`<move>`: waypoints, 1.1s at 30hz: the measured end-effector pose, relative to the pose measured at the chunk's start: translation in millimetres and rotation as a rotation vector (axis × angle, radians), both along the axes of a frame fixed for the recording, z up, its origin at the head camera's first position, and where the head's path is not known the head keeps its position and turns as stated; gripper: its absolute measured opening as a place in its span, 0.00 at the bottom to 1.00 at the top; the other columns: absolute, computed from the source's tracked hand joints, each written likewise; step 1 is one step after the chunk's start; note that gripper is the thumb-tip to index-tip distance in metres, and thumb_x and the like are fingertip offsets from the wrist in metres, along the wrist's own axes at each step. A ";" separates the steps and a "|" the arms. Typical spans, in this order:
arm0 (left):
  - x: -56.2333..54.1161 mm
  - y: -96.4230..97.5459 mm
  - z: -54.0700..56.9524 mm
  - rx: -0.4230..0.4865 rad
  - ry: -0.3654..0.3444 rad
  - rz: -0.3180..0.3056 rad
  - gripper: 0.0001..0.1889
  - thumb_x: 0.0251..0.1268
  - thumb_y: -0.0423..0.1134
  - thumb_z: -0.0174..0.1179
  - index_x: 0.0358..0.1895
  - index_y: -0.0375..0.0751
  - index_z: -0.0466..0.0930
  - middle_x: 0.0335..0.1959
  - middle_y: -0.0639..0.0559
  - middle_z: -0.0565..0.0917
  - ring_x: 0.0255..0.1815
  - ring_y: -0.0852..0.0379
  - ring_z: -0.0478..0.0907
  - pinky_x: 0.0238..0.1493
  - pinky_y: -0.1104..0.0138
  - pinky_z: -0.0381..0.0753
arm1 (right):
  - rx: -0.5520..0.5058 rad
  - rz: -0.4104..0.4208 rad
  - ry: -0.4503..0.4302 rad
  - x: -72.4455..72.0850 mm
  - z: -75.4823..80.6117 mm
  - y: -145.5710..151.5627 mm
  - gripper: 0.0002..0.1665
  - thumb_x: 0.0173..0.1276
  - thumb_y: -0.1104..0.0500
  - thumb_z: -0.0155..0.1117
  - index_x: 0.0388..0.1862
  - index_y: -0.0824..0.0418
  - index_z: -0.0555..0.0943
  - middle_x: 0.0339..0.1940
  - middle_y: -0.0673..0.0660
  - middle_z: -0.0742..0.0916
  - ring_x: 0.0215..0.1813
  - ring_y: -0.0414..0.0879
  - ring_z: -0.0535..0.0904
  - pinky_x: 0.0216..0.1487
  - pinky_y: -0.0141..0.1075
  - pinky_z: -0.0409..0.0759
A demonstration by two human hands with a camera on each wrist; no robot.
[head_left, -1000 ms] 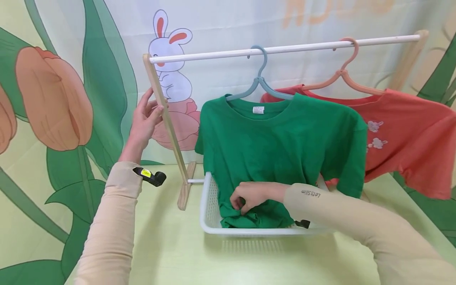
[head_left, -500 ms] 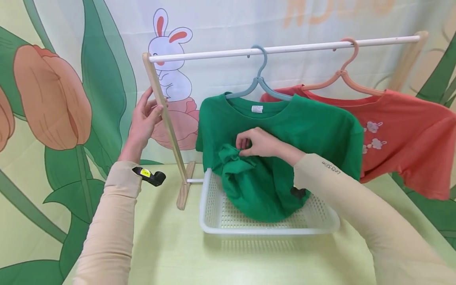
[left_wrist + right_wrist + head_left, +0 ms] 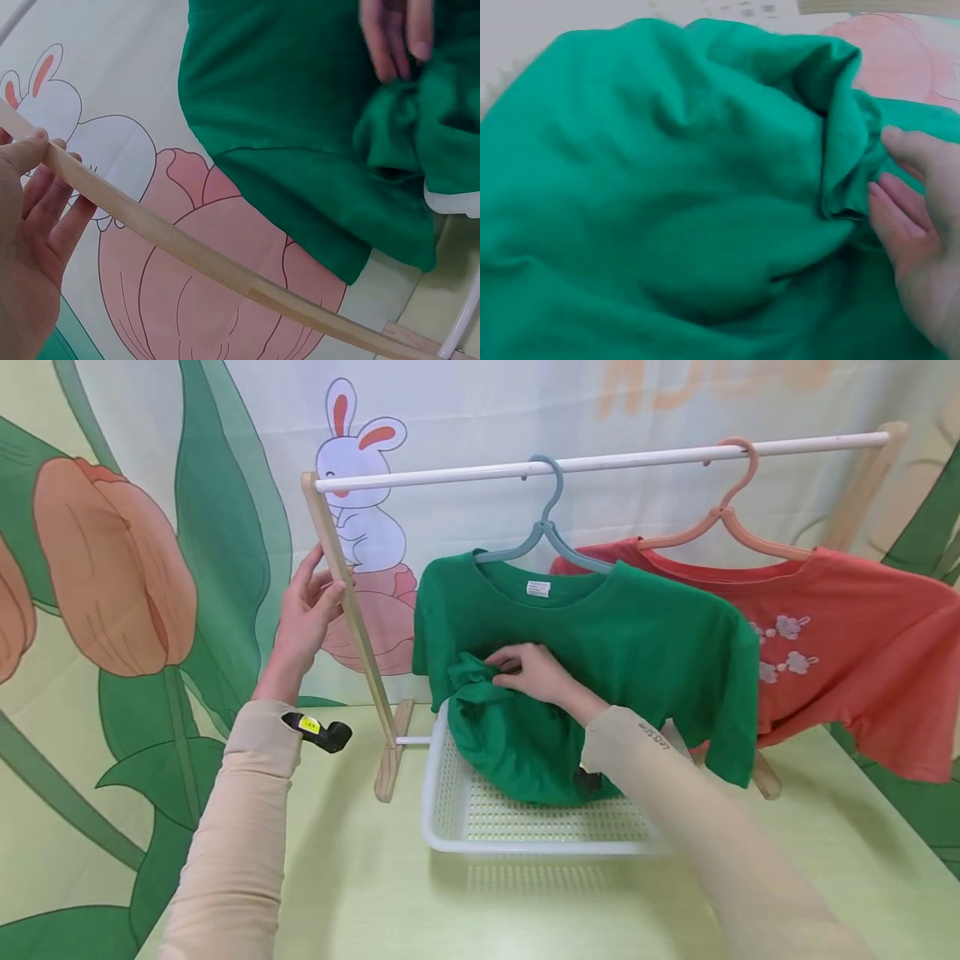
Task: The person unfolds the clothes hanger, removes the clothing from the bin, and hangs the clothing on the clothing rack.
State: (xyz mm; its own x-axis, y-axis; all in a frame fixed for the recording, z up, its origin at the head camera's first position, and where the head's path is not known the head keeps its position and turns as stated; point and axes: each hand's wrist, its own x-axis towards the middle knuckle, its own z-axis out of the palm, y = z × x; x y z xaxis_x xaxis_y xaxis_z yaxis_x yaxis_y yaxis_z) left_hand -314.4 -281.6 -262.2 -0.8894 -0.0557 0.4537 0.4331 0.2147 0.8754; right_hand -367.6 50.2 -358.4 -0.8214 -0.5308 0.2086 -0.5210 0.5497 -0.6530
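A green T-shirt [image 3: 637, 618] hangs from a blue hanger [image 3: 546, 531] on the rack's white rod. Its lower part is bunched up, sagging into a white mesh basket [image 3: 540, 847]. My right hand [image 3: 534, 673] pinches the gathered cloth in front of the shirt's left half; the right wrist view shows thumb and fingers [image 3: 891, 214] at the folds. At the rack's left end, my left hand [image 3: 300, 614] holds the wooden post [image 3: 362, 631], thumb on one side and fingers on the other, as the left wrist view also shows.
A coral T-shirt [image 3: 847, 652] with small white embroidery hangs on an orange hanger [image 3: 723, 514] farther right. The rack's wooden foot [image 3: 390, 768] stands on the pale table [image 3: 360, 877], left of the basket. A printed curtain [image 3: 465, 410] backs everything.
My right hand has lifted the shirt's lower cloth up out of the basket, then shifted slightly left with it. My left hand stays on the post.
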 end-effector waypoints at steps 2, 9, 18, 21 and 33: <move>-0.7 0.1 -0.7 -0.004 0.001 0.002 0.31 0.75 0.40 0.53 0.76 0.69 0.56 0.67 0.37 0.72 0.70 0.44 0.72 0.68 0.45 0.69 | 0.024 0.061 -0.020 1.7 -8.1 -0.7 0.23 0.69 0.57 0.66 0.63 0.58 0.80 0.63 0.59 0.83 0.64 0.54 0.80 0.65 0.44 0.79; -0.6 -1.6 -1.1 -0.014 -0.002 0.013 0.31 0.76 0.41 0.52 0.76 0.69 0.55 0.69 0.38 0.71 0.70 0.44 0.71 0.69 0.45 0.70 | -0.046 0.116 0.130 12.3 -10.4 -4.2 0.20 0.67 0.59 0.69 0.58 0.57 0.83 0.59 0.55 0.84 0.58 0.50 0.79 0.55 0.43 0.82; -1.5 0.4 -1.9 -0.005 -0.004 0.011 0.31 0.75 0.41 0.52 0.76 0.70 0.56 0.68 0.37 0.72 0.70 0.42 0.70 0.69 0.46 0.69 | 0.335 0.333 0.022 39.4 -34.3 -1.8 0.13 0.61 0.53 0.74 0.45 0.51 0.86 0.40 0.48 0.85 0.39 0.39 0.78 0.44 0.34 0.79; -1.6 -0.3 -2.6 0.002 -0.012 0.010 0.31 0.75 0.41 0.53 0.76 0.71 0.56 0.68 0.38 0.72 0.70 0.43 0.71 0.69 0.45 0.69 | 0.521 0.343 0.036 44.8 -48.7 1.0 0.15 0.58 0.48 0.76 0.44 0.46 0.85 0.39 0.46 0.83 0.40 0.39 0.78 0.43 0.35 0.78; -1.5 -0.1 -1.9 -0.009 -0.017 0.020 0.31 0.75 0.41 0.53 0.75 0.73 0.56 0.69 0.37 0.71 0.69 0.48 0.72 0.69 0.46 0.69 | 0.437 0.360 -0.068 39.6 -66.7 7.4 0.05 0.64 0.60 0.70 0.39 0.52 0.87 0.33 0.48 0.86 0.30 0.37 0.79 0.35 0.31 0.80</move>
State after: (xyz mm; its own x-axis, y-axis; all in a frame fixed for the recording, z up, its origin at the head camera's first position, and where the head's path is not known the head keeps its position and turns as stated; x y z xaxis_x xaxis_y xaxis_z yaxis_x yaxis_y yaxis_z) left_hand -315.9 -281.7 -264.2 -0.8957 -0.0693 0.4391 0.4139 0.2306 0.8806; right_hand -328.1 57.6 -425.1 -0.5764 -0.8050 -0.1404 -0.6902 0.5716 -0.4438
